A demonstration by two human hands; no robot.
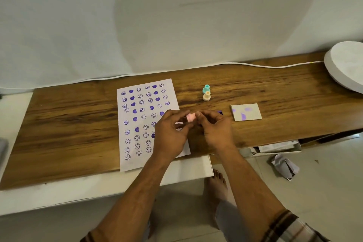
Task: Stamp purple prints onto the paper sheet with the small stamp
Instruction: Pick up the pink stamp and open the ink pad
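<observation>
A white paper sheet (137,124) lies on the wooden tabletop (78,120), covered with several purple smiley and heart prints. Above its right edge, my left hand (170,135) and my right hand (214,127) meet fingertip to fingertip around a small pink stamp (190,117). Both hands pinch it, one from each side. A dark purple ink pad (220,112) peeks out just behind my right hand, mostly hidden.
A teal stamp (206,88) and a cream stamp (206,96) stand behind the hands. A grey card (246,112) with purple smears lies to the right. A white round object (347,65) sits far right; a white cable (255,65) runs along the back edge. Crumpled paper (284,166) lies on the floor.
</observation>
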